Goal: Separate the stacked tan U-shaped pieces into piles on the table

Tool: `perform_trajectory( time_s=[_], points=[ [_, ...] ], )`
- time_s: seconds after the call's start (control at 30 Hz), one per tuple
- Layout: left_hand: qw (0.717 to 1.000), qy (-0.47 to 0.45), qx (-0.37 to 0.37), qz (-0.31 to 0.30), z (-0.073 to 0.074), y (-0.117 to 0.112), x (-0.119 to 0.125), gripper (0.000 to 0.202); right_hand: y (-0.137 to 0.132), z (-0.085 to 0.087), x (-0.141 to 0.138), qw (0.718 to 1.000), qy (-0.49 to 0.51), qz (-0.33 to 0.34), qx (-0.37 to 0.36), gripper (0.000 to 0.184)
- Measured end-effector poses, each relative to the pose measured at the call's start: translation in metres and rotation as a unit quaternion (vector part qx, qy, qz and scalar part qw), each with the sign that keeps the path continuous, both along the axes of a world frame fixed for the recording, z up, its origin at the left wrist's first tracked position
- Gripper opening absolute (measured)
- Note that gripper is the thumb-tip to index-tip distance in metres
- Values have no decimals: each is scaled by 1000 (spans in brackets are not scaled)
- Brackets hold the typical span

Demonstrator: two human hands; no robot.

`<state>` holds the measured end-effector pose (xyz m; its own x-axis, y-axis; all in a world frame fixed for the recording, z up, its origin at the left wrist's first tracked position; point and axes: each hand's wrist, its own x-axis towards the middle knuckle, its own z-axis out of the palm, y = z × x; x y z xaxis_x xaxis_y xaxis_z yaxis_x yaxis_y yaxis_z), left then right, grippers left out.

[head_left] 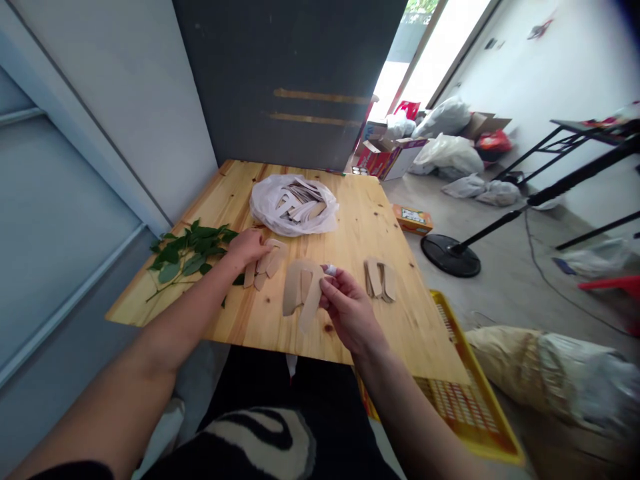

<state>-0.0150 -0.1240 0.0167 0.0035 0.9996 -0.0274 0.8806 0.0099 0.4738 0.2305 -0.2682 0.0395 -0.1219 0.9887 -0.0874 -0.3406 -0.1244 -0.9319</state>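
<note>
My left hand [247, 247] rests on the pine table, its fingertips at a loose pile of tan cardboard cutouts [265, 263] and close to a green leafy sprig [187, 257]. My right hand [347, 310] is raised slightly above the table, pinching a small white piece [330, 270] between thumb and fingers. That piece is against the edge of a larger U-shaped cardboard cutout [300, 293]. Another small cardboard pile [380, 280] lies to the right.
A white plastic bag [293, 207] full of cardboard cutouts sits at the table's far end. Beyond the right edge are a yellow plastic crate [470, 400], a small orange box [413, 220], and a black fan base [450, 257]. Bags and cartons stand farther back.
</note>
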Motion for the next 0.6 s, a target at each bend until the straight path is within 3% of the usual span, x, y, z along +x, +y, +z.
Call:
perform_trajectory(
  time_s=[0.2,0.43,0.6],
  points=[
    [998,-60,-17,-24,-9,12,16,19,1,-6,8,1000,12,-4,-14,36],
    [973,-207,-102,-27,16,-1,-8,18,2,-6,20,996,78,2,-51,39],
    [970,-186,-155,-10,18,-22,-23,27,1,-9,22,988,125,7,-89,41]
  ],
)
